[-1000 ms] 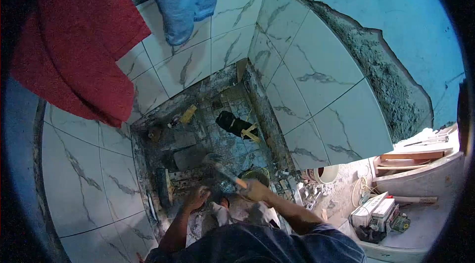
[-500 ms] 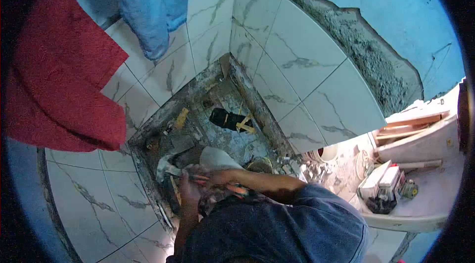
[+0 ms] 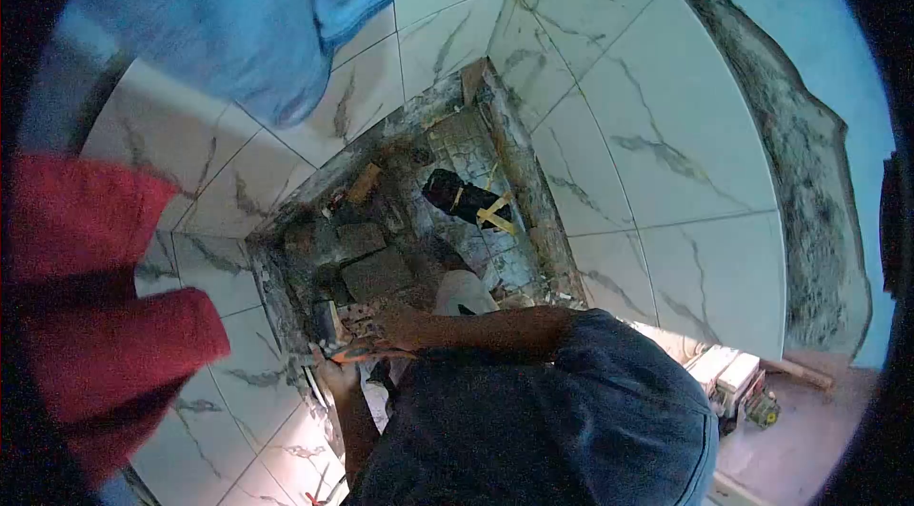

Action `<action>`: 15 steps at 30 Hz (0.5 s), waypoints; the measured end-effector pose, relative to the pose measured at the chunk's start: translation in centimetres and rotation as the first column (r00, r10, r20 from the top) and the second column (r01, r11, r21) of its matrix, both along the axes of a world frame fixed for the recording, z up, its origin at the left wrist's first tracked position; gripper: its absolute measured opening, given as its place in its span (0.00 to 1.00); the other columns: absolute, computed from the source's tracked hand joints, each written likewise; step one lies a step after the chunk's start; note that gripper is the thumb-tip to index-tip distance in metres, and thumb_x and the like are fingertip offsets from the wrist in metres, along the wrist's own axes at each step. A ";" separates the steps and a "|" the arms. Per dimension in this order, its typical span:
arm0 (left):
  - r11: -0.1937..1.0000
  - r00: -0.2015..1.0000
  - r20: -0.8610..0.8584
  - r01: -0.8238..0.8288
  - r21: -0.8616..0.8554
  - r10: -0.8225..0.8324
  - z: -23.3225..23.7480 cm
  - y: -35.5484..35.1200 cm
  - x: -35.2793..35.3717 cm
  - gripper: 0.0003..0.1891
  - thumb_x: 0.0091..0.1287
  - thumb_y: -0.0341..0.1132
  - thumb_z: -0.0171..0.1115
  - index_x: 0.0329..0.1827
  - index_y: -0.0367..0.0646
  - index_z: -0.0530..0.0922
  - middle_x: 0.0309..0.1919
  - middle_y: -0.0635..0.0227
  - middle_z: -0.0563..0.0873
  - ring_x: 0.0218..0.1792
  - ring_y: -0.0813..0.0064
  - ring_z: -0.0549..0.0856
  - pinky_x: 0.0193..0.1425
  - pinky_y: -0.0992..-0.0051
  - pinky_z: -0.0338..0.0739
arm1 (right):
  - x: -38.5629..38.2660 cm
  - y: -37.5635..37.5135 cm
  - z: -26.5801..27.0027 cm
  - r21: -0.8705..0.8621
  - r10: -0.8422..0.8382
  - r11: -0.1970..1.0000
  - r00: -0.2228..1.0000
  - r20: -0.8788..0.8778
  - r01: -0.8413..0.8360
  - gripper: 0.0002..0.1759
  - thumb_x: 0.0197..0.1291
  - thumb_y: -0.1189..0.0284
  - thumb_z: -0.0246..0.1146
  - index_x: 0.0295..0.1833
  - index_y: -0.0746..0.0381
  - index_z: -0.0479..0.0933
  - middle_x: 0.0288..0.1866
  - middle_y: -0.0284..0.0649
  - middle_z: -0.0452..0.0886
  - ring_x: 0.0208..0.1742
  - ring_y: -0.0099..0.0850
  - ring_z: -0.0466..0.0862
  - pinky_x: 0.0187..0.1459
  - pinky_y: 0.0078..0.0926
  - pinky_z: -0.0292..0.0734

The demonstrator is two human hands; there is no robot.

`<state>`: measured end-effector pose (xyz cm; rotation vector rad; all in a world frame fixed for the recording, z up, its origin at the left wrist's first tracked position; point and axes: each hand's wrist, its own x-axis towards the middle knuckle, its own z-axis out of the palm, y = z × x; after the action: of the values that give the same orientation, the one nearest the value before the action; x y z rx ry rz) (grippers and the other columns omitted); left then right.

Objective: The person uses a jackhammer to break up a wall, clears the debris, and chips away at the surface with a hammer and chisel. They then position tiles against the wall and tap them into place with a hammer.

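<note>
A claw hammer with an orange handle point(image 3: 367, 352) lies low between my hands, its metal head point(image 3: 327, 323) close to the left edge of the recessed floor. My left hand point(image 3: 335, 376) is closed round the handle near the head. My right hand point(image 3: 386, 323) is just beyond the handle, fingers stretched toward the hammer head over dark, rubble-strewn ground; its fingertips are dim. Flat grey slabs point(image 3: 376, 273) lie just past my hands. A pale, rounded shape point(image 3: 464, 292) shows beside my right forearm.
A black bundle with yellow straps point(image 3: 466, 197) lies in the dirty recessed floor point(image 3: 495, 258). Marble-patterned tiles point(image 3: 657, 154) line the walls. Blue cloth point(image 3: 238, 20) and red cloth point(image 3: 124, 335) hang at left. White boxes point(image 3: 728, 373) stand at right.
The view has tilted and shifted, so the cloths and walls sit differently. My hands, together on the hammer handle before, are now apart, with the right hand beyond the handle.
</note>
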<state>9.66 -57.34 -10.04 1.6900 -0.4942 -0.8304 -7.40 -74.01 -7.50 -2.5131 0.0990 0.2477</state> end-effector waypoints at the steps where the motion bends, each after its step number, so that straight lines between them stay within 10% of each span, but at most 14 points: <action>1: 0.985 0.939 -0.318 -0.160 -0.060 0.133 -0.3 -1.0 0.1 0.32 0.63 0.49 0.60 0.61 0.33 0.65 0.24 0.64 0.80 0.25 0.70 0.77 0.34 0.67 0.74 | 0.3 -1.0 -4.3 0.019 0.000 1.000 1.000 0.003 -0.001 0.22 0.63 0.60 0.54 0.57 0.61 0.72 0.54 0.50 0.74 0.54 0.47 0.76 0.62 0.50 0.64; 3: 0.880 0.500 -0.827 -0.474 -0.013 0.257 -1.0 -3.3 0.6 0.21 0.66 0.48 0.57 0.51 0.39 0.71 0.22 0.65 0.78 0.17 0.75 0.73 0.19 0.77 0.69 | 0.8 -3.4 -13.1 -0.025 -0.152 0.986 0.945 0.291 0.167 0.19 0.61 0.61 0.56 0.54 0.59 0.74 0.51 0.46 0.75 0.51 0.45 0.76 0.58 0.51 0.66; 7: 0.725 0.265 -0.793 -0.622 0.294 0.549 -2.9 -5.0 0.0 0.17 0.69 0.49 0.52 0.27 0.47 0.74 0.19 0.69 0.77 0.15 0.77 0.71 0.18 0.74 0.68 | 2.5 -8.1 -25.9 0.042 -0.355 0.897 0.659 0.663 0.441 0.16 0.59 0.62 0.58 0.50 0.57 0.77 0.46 0.41 0.77 0.47 0.43 0.76 0.53 0.52 0.69; 9: 0.842 0.351 -0.835 -0.492 0.220 0.423 -2.9 -4.9 -1.0 0.22 0.68 0.53 0.52 0.23 0.46 0.76 0.14 0.71 0.76 0.15 0.77 0.71 0.18 0.70 0.69 | 3.3 -13.1 -25.1 -0.242 -0.120 0.968 0.973 -0.196 0.070 0.13 0.59 0.65 0.59 0.46 0.59 0.77 0.40 0.40 0.78 0.40 0.39 0.77 0.44 0.46 0.72; 12: 0.780 0.131 -0.861 -0.507 0.367 0.491 -5.3 -2.8 -1.2 0.21 0.69 0.52 0.51 0.22 0.47 0.74 0.13 0.73 0.74 0.15 0.78 0.71 0.19 0.74 0.69 | 1.6 -14.9 -38.5 0.060 -0.182 0.977 0.947 -0.263 0.205 0.10 0.60 0.68 0.59 0.42 0.62 0.77 0.35 0.41 0.78 0.35 0.36 0.76 0.40 0.41 0.74; 15: 0.718 -0.061 -0.828 -0.464 0.518 0.558 -4.4 -3.9 -3.1 0.20 0.70 0.51 0.49 0.23 0.48 0.71 0.14 0.74 0.73 0.16 0.79 0.71 0.20 0.77 0.67 | -2.6 -17.8 -43.7 0.978 -0.680 0.207 0.717 0.155 -0.015 0.11 0.65 0.69 0.55 0.49 0.62 0.74 0.41 0.42 0.76 0.40 0.36 0.78 0.50 0.40 0.72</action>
<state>6.53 -61.25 -14.47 0.8507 1.1244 -1.1214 -9.97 -91.85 -51.19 -1.1190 0.2183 -0.5617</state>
